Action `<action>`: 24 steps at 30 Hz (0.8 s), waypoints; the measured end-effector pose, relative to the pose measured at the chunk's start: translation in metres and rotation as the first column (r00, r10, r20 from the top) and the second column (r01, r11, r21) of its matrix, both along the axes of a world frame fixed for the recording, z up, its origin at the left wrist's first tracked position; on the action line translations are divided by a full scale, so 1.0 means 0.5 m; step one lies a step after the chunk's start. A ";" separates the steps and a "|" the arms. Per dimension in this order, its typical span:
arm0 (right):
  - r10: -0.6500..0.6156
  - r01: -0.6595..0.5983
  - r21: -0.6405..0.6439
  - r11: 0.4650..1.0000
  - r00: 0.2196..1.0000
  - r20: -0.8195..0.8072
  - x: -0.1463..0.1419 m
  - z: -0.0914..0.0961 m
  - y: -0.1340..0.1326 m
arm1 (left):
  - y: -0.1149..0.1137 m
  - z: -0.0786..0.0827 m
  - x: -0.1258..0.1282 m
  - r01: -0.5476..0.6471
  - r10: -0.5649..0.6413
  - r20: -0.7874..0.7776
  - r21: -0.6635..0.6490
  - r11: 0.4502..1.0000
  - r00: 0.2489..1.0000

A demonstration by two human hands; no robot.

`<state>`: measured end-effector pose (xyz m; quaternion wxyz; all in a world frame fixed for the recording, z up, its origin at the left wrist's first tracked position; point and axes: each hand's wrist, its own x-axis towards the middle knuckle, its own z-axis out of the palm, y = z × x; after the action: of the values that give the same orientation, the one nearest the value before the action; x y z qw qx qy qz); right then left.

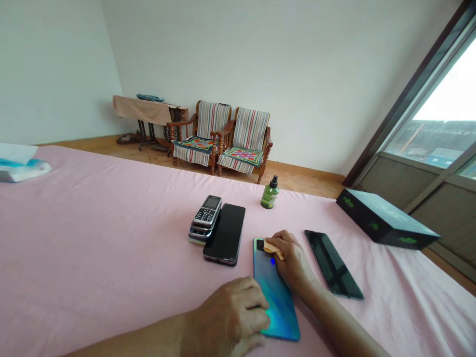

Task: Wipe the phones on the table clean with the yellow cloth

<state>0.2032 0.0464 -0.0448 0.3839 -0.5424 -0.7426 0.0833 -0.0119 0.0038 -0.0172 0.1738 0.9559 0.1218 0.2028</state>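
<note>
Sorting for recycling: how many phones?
5 at least: keypad phone stacked on another, black phone beside them, blue phone under the left hand, dark phone rightmost; stack may hide more.

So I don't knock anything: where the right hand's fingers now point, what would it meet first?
The right hand, pinching a yellow cloth, is on the blue phone; just past that phone's edge, probably the black smartphone, though depth is unclear.

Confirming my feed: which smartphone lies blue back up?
The blue smartphone under the left hand and right hand; the black smartphones lie dark-side up.
</note>
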 end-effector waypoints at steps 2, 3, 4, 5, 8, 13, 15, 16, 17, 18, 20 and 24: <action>0.032 -0.032 0.010 0.999 0.999 0.018 0.001 0.001 -0.004 | -0.001 -0.001 0.001 -0.004 0.004 -0.004 0.007 1.000 1.000; 0.043 -0.044 0.014 0.999 0.999 0.025 0.001 0.002 -0.005 | -0.001 -0.001 0.001 -0.004 0.004 -0.005 0.009 1.000 1.000; 0.051 -0.052 0.016 0.999 0.998 0.031 0.001 0.003 -0.005 | -0.001 -0.001 0.001 -0.001 0.001 -0.006 0.009 1.000 1.000; 0.054 -0.055 0.015 0.998 0.998 0.035 0.001 0.004 -0.005 | -0.001 -0.001 0.000 0.001 -0.001 -0.005 0.009 1.000 1.000; 0.046 -0.046 0.001 0.999 0.998 0.045 0.001 0.005 -0.005 | 0.000 0.000 0.000 0.009 -0.009 -0.001 0.003 1.000 1.000; 0.040 -0.039 -0.019 0.999 0.998 0.045 -0.003 0.010 -0.010 | 0.000 0.001 -0.001 0.014 -0.014 -0.007 -0.015 1.000 1.000; 0.039 -0.038 -0.026 0.999 0.999 0.033 -0.006 0.015 -0.014 | -0.001 0.001 0.000 0.013 -0.013 -0.008 -0.018 1.000 1.000; 0.038 -0.037 -0.030 0.999 0.999 0.025 -0.007 0.017 -0.017 | -0.001 0.001 0.000 0.013 -0.013 -0.007 -0.018 1.000 1.000; 0.036 -0.035 -0.035 0.999 0.999 0.018 -0.008 0.020 -0.019 | -0.001 0.001 0.001 0.014 -0.015 -0.004 -0.017 1.000 1.000; 0.033 -0.032 -0.041 0.999 0.999 0.010 -0.009 0.021 -0.021 | -0.001 0.001 0.001 0.017 -0.017 -0.002 -0.017 1.000 1.000; 0.028 -0.028 -0.055 0.998 1.000 -0.006 -0.011 0.023 -0.023 | -0.002 0.001 0.001 0.011 -0.011 -0.001 -0.013 1.000 1.000; 0.015 -0.017 -0.057 0.998 0.999 -0.033 -0.008 0.015 -0.018 | -0.004 0.004 0.001 -0.026 0.026 -0.020 -0.011 1.000 0.999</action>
<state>0.1994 0.0375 -0.0373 0.3794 -0.5459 -0.7379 0.1164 -0.0115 0.0020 -0.0152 0.1751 0.9553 0.1372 0.1947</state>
